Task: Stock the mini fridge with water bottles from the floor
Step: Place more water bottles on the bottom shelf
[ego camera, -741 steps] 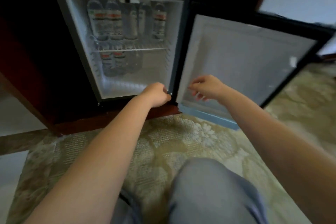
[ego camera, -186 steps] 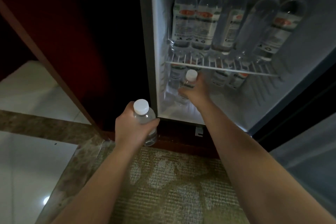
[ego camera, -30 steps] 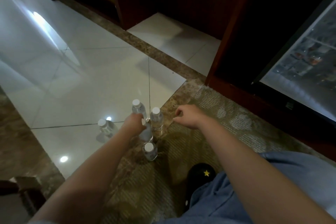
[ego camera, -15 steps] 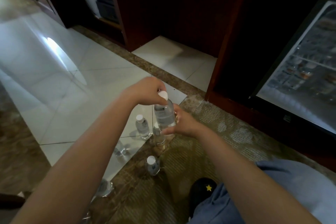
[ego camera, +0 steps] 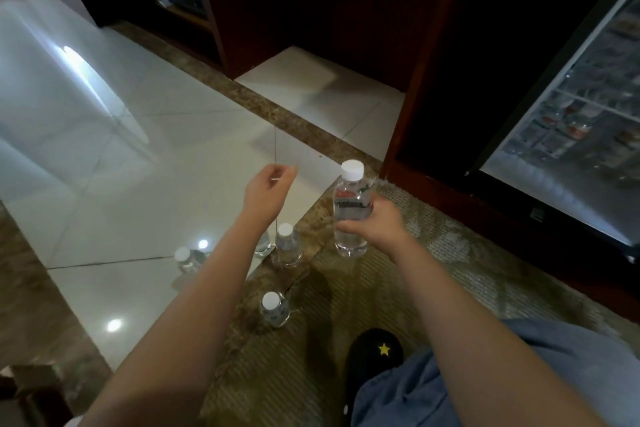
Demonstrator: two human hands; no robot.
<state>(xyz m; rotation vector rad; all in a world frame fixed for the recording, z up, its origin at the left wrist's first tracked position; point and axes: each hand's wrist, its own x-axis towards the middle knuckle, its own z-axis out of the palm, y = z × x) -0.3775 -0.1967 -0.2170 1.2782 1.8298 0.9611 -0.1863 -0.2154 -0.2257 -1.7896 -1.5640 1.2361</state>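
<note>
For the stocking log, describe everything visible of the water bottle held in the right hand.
The water bottle is clear plastic, with a white cap on and a label showing a red patch and a dark band below its shoulder. It is upright, held in the air over the edge of the patterned rug. The right hand grips its middle; nothing else touches it.

Your left arm [ego camera: 221, 274] covers most of one floor bottle [ego camera: 265, 248]. The fridge [ego camera: 568, 191] runs off the right edge, its contents a blur. The label on the raised bottle [ego camera: 349, 215] in your right hand [ego camera: 379, 229] is unreadable.
</note>
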